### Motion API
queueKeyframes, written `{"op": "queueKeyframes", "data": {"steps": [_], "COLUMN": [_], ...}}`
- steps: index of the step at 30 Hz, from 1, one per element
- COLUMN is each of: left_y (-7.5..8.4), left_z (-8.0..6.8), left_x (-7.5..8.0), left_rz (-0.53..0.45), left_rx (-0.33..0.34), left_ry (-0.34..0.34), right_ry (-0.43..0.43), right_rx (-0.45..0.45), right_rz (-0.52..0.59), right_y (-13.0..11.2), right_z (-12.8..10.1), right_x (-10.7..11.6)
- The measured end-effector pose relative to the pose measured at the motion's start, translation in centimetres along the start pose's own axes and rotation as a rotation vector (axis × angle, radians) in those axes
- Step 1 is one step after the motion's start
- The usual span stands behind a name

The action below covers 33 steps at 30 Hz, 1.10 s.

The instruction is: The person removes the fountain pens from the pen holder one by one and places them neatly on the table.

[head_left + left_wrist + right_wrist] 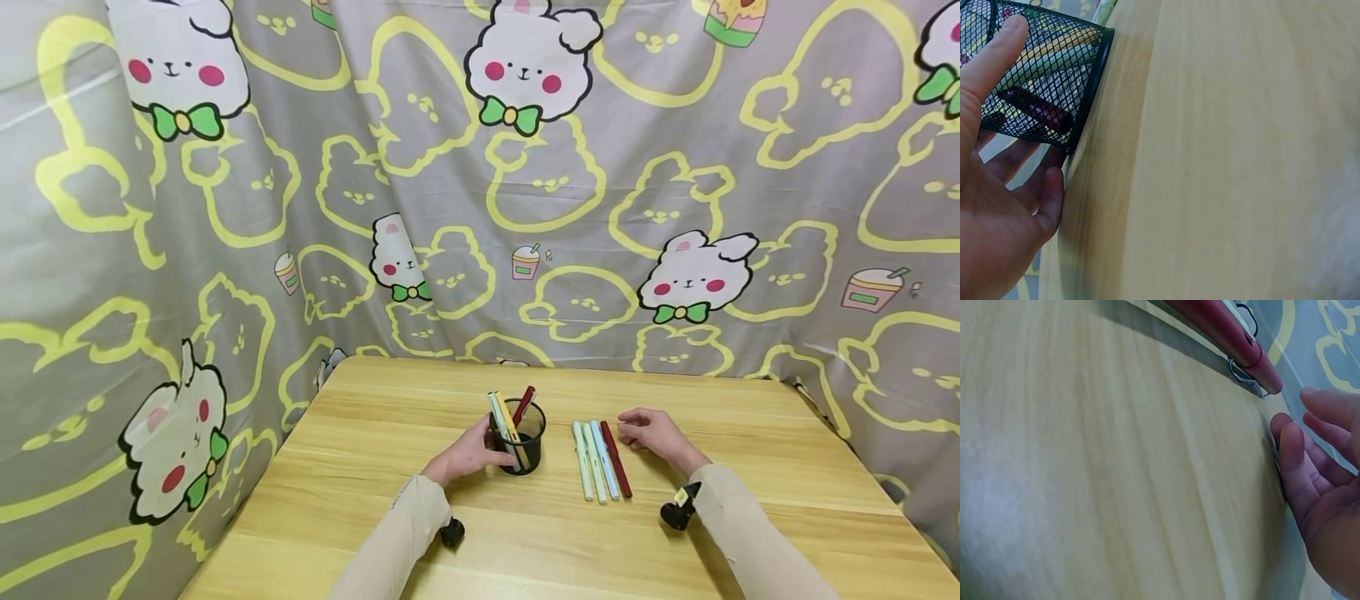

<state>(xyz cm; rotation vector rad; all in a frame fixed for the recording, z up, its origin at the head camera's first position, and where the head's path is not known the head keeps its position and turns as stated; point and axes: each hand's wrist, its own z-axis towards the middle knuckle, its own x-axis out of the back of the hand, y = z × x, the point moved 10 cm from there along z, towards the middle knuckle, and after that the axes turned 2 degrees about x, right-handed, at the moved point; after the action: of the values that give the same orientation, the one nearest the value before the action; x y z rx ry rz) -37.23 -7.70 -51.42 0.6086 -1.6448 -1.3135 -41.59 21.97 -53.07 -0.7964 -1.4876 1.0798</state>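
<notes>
My left hand [472, 452] holds a black mesh pen cup [534, 458], which stands on the table. In the left wrist view its thumb lies across the mesh [1094, 87] and the other fingers are on the far side. Inside the cup lean a dark red pen [524, 405], a yellow pen [506, 412] and a pale green pen [497, 410]. To the right, a pale green, a light green, a light blue pen [604, 458] and a dark red pen [617, 460] lie side by side. My right hand [654, 433] rests beside that red pen's far end [1235, 347], fingers loosely bent, holding nothing.
The wooden table [360, 467] runs back to a grey patterned curtain [450, 208] that hangs behind it and along the left side. A small black device [452, 533] is strapped to the left wrist, another [678, 510] to the right.
</notes>
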Motion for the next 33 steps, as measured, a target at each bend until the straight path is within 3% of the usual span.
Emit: {"op": "queueKeyframes", "data": {"steps": [6, 11, 22, 33], "left_y": [-0.1, -0.1, -0.1, -0.2], "left_z": [0.0, 0.0, -0.1, 0.0], "left_x": [0.0, 0.1, 0.0, 0.1], "left_rz": [-0.002, -0.003, -0.012, -0.023], "left_rx": [0.003, 0.002, 0.004, 0.004], "left_ry": [0.004, 0.004, 0.000, 0.001], "right_ry": [0.005, 0.014, -0.060, -0.048], "right_rx": [0.011, 0.085, 0.186, 0.234], "right_rz": [-0.001, -0.050, -0.006, 0.061], "right_y": [-0.9, -2.5, -7.5, -10.6], "right_z": [0.0, 0.4, 0.1, 0.7], "right_x": [0.3, 0.0, -2.9, -5.1]}}
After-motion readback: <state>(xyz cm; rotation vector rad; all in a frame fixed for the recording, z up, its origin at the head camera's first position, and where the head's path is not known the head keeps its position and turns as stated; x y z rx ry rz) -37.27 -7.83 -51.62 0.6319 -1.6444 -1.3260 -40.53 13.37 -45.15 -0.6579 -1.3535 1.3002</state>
